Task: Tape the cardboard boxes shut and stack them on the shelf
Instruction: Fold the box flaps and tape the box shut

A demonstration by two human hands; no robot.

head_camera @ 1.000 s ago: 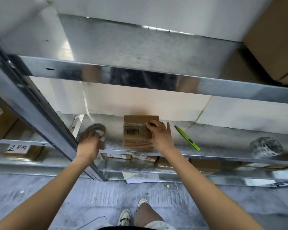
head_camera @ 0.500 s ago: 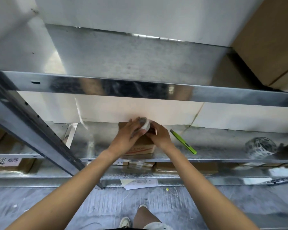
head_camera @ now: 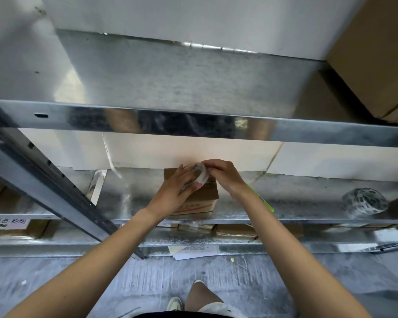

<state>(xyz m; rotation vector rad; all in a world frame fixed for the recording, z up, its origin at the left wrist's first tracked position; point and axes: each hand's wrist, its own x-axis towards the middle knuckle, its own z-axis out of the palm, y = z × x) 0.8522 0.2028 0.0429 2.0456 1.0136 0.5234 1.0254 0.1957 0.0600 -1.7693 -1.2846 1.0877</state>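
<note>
The cardboard box [head_camera: 202, 198] is plain brown with red printing along its lower side, and the tape roll [head_camera: 199, 174] above it is clear with a greyish sheen. A cutter [head_camera: 265, 203] shows bright yellow-green against the mottled silver-grey shelf [head_camera: 296, 203], where another roll [head_camera: 364, 203] carries a black-and-white pattern.

Both hands on tape roll [head_camera: 199, 175], left hand [head_camera: 178, 191] gripping, right hand [head_camera: 224, 174] pinching, above cardboard box [head_camera: 203, 198]

metal shelf [head_camera: 285, 203] | on it: cardboard box [head_camera: 202, 198], green cutter [head_camera: 265, 203], tape roll [head_camera: 363, 203] far right
</note>
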